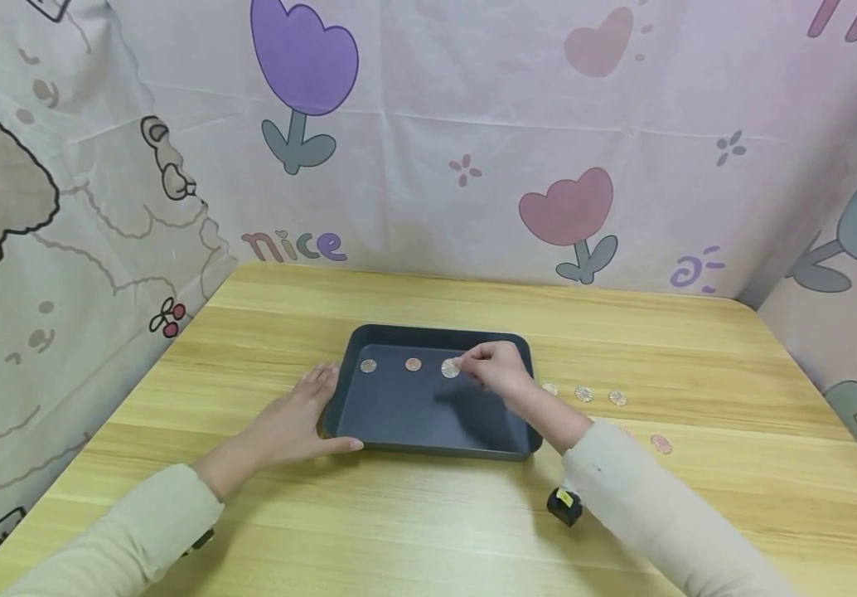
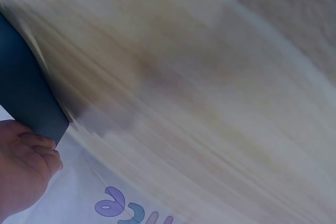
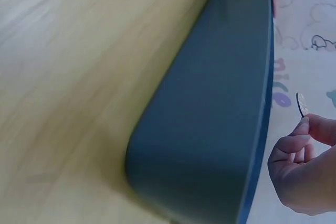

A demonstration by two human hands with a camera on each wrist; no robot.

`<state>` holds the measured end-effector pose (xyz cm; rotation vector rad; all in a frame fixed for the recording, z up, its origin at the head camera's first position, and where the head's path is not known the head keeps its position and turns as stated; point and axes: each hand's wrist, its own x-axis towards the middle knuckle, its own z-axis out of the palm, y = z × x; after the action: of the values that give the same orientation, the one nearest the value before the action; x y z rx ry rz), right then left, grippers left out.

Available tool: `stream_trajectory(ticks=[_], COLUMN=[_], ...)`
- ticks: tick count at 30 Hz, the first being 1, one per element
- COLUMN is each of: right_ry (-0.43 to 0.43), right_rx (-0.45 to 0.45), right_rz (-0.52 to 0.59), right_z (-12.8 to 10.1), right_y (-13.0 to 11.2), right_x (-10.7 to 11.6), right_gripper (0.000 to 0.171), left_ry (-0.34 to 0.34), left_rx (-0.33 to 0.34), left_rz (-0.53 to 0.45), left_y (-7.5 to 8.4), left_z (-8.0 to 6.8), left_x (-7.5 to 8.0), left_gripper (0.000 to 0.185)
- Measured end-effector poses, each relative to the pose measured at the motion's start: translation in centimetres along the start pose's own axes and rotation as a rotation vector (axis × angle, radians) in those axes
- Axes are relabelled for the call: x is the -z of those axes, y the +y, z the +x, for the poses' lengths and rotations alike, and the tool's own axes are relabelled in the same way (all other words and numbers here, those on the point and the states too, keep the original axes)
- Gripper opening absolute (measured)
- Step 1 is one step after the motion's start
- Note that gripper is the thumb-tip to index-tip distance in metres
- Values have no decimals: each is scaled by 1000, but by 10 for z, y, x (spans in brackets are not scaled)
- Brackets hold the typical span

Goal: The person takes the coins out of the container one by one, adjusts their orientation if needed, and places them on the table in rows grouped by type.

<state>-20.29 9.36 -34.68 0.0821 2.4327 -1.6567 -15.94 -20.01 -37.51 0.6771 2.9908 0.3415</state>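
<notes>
A dark grey rectangular tray (image 1: 428,452) lies on the wooden table. Between thumb and fingertips, my right hand (image 1: 499,366) pinches a silver-coloured coin (image 1: 450,368) over the inside of the tray. The right wrist view shows that coin (image 3: 301,104) edge-on, sticking up from the fingertips. To its left in the tray are a copper-coloured coin (image 1: 413,364) and a dull silver-coloured coin (image 1: 368,366). My left hand (image 1: 297,423) rests against the tray's left end, fingers along the side wall and thumb stretched along the front edge.
Right of the tray lie several silver-coloured coins (image 1: 583,394), with a copper-coloured coin (image 1: 661,444) nearer me; another is mostly hidden by the right sleeve. A small black object with a yellow label (image 1: 564,506) sits beside that sleeve. Printed cloth (image 1: 428,207) hangs behind the table.
</notes>
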Motion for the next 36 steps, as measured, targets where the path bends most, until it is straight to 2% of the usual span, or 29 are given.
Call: stream_trajectory(ticks=[5, 15, 28, 36], right_ry=[7, 51, 67, 79], right_rx=[29, -27, -21, -39], right_rz=[-8, -10, 2, -12], right_z=[-3, -11, -23, -31], right_y=[4, 13, 20, 34], right_x=[19, 54, 94, 123], right_gripper=[19, 17, 19, 20], left_ry=[7, 13, 20, 26], left_rx=[-15, -42, -63, -68], left_rz=[24, 79, 119, 127], left_y=[0, 0, 0, 0], left_z=[1, 1, 0, 1], left_x=[0, 0, 1, 1], left_gripper=[113, 111, 112, 111])
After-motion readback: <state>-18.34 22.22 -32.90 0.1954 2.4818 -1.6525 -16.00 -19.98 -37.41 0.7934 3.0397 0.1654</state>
